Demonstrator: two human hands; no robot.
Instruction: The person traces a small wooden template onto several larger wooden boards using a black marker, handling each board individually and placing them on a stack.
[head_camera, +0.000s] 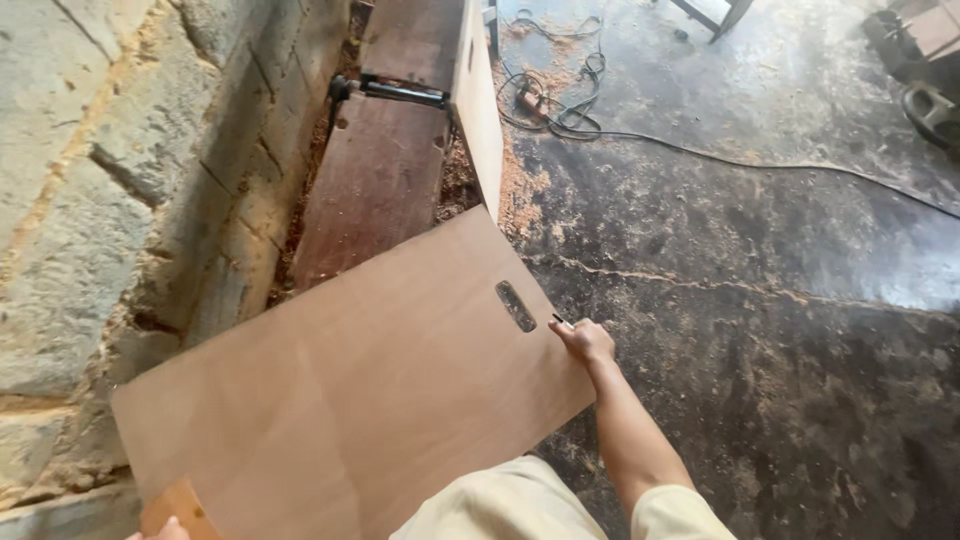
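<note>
A person's right hand (583, 340) grips the far edge of a large brown board (360, 390), fingers curled over the rim just beside a slot-shaped cutout (515, 306), with a small dark object, perhaps a pencil, pinched at the fingertips. The board lies tilted across the person's lap and out over the dusty floor (760, 300), apparently steadied at that edge so it stays put. At the bottom left corner, the left hand (160, 530) is barely in view against a small wooden block (182, 505); whether it clasps the block cannot be told. Darker planks (375, 180) rest along the stone wall (110, 180), a pale panel (478, 110) stands on edge beside them, and a black cable (700, 152) trails through sawdust.
</note>
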